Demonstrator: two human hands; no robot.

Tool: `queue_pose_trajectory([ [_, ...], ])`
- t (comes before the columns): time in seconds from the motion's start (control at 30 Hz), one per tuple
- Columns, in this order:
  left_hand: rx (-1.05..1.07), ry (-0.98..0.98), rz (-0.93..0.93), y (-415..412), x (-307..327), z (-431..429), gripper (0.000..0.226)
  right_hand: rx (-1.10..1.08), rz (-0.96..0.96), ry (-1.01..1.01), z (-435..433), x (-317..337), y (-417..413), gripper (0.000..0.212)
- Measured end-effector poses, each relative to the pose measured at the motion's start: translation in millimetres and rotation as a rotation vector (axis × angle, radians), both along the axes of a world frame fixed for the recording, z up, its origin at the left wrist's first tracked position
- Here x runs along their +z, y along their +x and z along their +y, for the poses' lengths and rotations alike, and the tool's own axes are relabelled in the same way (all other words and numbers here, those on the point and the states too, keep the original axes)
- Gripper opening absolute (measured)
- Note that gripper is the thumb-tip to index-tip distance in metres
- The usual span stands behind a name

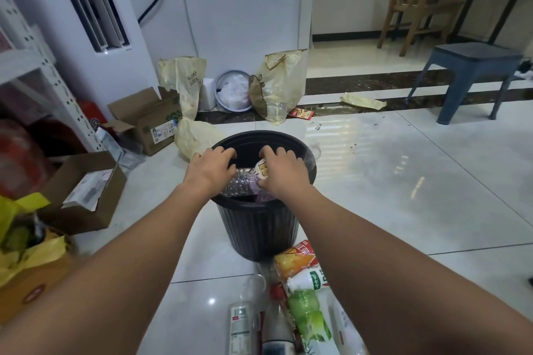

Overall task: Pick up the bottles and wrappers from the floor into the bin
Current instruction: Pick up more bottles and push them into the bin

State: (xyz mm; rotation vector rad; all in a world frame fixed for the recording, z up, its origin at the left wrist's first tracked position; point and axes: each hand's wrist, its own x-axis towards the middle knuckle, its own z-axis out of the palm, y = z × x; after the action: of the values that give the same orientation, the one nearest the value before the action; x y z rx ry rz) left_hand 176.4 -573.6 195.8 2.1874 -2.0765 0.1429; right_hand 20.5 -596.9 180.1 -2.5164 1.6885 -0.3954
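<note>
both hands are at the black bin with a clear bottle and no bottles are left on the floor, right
Not quite: the head view shows several lying on the floor near the black bin, including an orange bottle and a green bottle. The rest holds.

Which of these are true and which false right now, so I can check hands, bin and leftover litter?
1. The left hand and right hand are both over the black bin. True.
2. The clear bottle lies on the floor beside the bin. False: it lies in the bin's mouth, between the hands.
3. No bottles remain on the floor. False: a green bottle and others lie nearer the camera than the bin.
4. A blue stool stands at the right. True.
</note>
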Motion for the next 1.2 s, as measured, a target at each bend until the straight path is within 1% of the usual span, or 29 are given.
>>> queue_pose_trajectory([
  [0.13, 0.013, -0.019, 0.036, 2.1, 0.2, 1.5, 0.033, -0.001, 0.026, 0.036, -4.6, -1.5, 12.8, 0.070],
  [0.17, 0.015, -0.015, 0.042, 2.2, 0.1, 1.5, 0.033, -0.006, 0.033, 0.039, -5.0, -0.9, 14.8, 0.071],
  [0.33, 0.020, 0.003, 0.057, 4.0, 0.2, 4.7, 0.034, -0.055, 0.068, -0.102, -2.7, 1.4, 10.2, 0.047],
  [0.43, 0.026, -0.016, 0.061, 4.6, 1.8, 8.2, 0.034, -0.083, 0.054, -0.105, 2.3, -0.8, -1.2, 0.043],
  [0.63, 0.018, -0.005, 0.057, -5.8, 2.1, 17.4, 0.045, -0.018, 0.093, -0.138, 14.5, -0.5, -10.3, 0.048],
  [0.77, -0.023, -0.005, 0.087, -14.4, 7.5, 23.6, 0.054, 0.030, 0.063, -0.151, 23.3, 12.2, -14.2, 0.053],
  [0.87, -0.044, 0.005, 0.113, -20.4, 13.4, 30.2, 0.056, 0.036, 0.038, -0.128, 32.8, 23.5, -23.3, 0.055],
  [1.03, -0.068, 0.002, 0.144, -31.2, 23.4, 54.0, 0.057, 0.016, 0.052, -0.126, 61.4, 38.9, -45.3, 0.058],
  [1.2, -0.081, 0.040, 0.139, -38.0, 30.3, 82.7, 0.060, 0.009, 0.040, -0.065, 94.5, 50.7, -58.9, 0.061],
])
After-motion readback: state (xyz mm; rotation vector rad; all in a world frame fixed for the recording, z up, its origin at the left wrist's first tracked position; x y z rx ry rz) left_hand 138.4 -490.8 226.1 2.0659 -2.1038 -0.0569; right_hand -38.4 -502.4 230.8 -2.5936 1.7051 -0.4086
